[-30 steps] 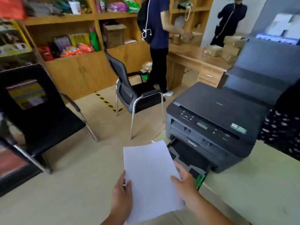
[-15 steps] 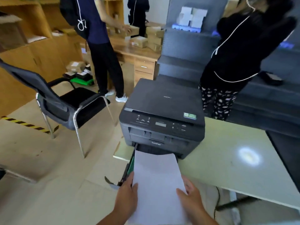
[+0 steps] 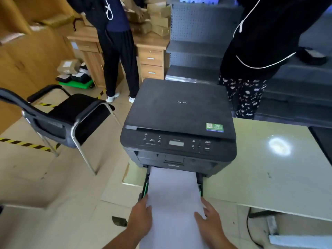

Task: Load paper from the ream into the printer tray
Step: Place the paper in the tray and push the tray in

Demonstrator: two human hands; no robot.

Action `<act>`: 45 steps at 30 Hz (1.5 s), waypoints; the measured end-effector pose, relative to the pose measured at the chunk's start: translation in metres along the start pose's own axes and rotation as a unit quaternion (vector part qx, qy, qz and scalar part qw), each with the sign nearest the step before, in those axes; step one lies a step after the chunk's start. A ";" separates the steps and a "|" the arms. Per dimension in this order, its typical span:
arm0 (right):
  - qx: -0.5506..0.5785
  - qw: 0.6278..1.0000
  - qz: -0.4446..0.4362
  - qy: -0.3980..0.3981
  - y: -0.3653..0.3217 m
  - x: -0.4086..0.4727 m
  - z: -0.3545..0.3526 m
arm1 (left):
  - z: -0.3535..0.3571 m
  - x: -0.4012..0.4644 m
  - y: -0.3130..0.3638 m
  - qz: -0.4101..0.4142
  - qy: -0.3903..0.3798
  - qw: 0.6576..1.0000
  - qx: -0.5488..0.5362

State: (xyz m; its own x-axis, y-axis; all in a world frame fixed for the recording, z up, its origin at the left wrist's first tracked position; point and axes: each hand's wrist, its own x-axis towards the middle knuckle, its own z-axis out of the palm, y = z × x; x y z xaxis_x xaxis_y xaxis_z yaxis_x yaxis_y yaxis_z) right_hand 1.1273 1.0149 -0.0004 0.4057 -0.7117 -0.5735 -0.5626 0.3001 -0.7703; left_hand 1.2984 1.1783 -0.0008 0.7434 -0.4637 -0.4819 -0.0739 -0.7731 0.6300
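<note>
On top of the pale green table (image 3: 260, 169) sits the boxy black plastic printer (image 3: 179, 126), so everything's relative to that. Left of it stands a black mesh office chair (image 3: 68, 119); behind it two people are busy, none of it blocking anything. Poking out of its front, the pulled-out black tray (image 3: 145, 186) has the thin white paper stack (image 3: 174, 200) going in. Left hand (image 3: 140, 218) and right hand (image 3: 210, 220) are apart, each pinching a long edge, I think. Paper's light and floppy, so edge grips near the back make sense.
</note>
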 end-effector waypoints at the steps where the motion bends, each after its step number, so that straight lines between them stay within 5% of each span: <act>1: -0.005 1.000 0.007 0.004 0.000 0.001 0.001 | 0.001 0.003 -0.002 -0.001 -0.007 1.000 0.000; 11: 0.028 0.996 0.067 0.043 -0.012 0.015 0.013 | 0.002 0.033 -0.003 0.009 -0.036 0.999 0.021; 30: 0.066 0.991 0.047 0.111 -0.028 0.040 0.046 | -0.016 0.048 0.002 0.044 -0.023 0.999 -0.019; 39: -0.042 0.989 0.011 0.142 -0.030 0.068 0.056 | -0.026 0.044 -0.004 0.029 0.026 0.996 0.075; 45: -0.227 0.952 -0.126 0.163 -0.027 0.044 0.055 | -0.025 0.043 -0.003 0.038 0.045 0.992 0.107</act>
State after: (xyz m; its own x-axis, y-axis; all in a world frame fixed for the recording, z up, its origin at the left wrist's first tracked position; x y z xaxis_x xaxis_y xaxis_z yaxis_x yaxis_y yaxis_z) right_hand 1.1997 1.0102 -0.0198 0.3658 -0.9061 -0.2125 -0.7601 -0.1591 -0.6300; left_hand 1.3474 1.1709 -0.0083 0.7860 -0.4918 -0.3747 -0.2656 -0.8159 0.5136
